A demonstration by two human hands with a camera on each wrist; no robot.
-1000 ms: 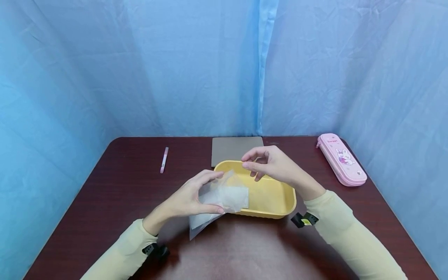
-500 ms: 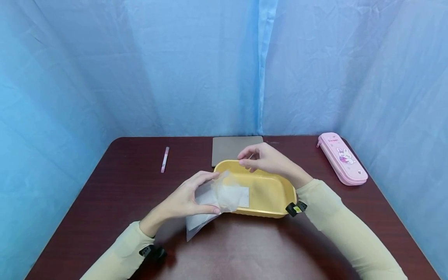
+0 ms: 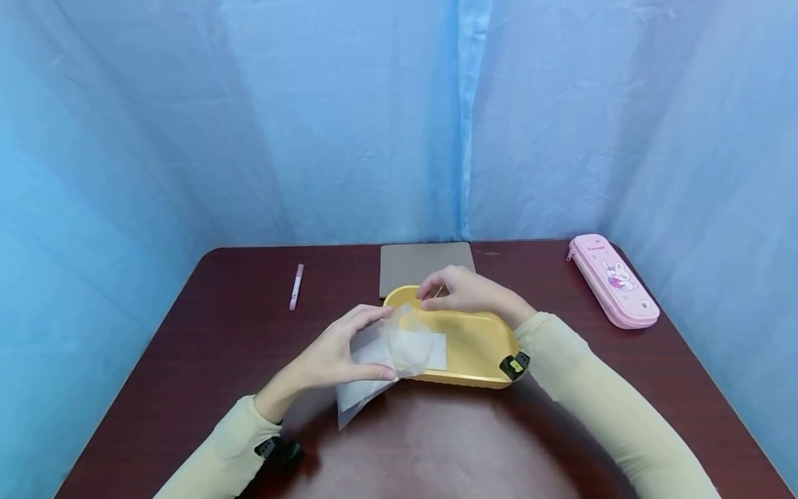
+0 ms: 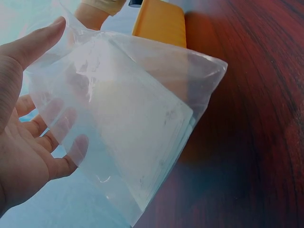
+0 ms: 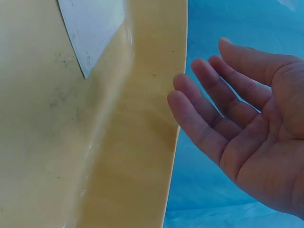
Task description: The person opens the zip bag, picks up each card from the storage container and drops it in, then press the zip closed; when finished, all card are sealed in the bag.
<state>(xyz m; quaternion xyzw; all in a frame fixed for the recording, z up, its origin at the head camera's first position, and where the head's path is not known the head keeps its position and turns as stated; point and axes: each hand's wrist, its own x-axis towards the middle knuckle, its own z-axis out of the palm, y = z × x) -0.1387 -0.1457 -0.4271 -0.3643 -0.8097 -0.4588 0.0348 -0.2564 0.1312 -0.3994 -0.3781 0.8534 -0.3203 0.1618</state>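
A clear plastic bag (image 4: 199, 71) hangs at a tilt from my left hand (image 3: 330, 357), whose thumb and fingers curl round its mouth. Inside the bag is a stack of flat white sheets or cards (image 4: 137, 118). The bag overlaps the left end of a yellow tray (image 3: 476, 346). A flat white piece (image 3: 439, 352) shows in the tray beside the bag; in the right wrist view its pointed corner lies over the tray floor. My right hand (image 3: 464, 289) is above the tray's back rim with fingers loosely bent and holds nothing.
A grey flat notebook-like thing (image 3: 411, 262) lies behind the tray. To the left lies a pink and white marker (image 3: 296, 286). A pink pencil case (image 3: 614, 281) rests near the table's right edge. Blue curtains (image 3: 349, 125) enclose the dark red table (image 3: 237, 319).
My right hand has moved a little to the left over the tray's back rim, and its forearm has come in with it. My left hand and the bag have hardly moved.
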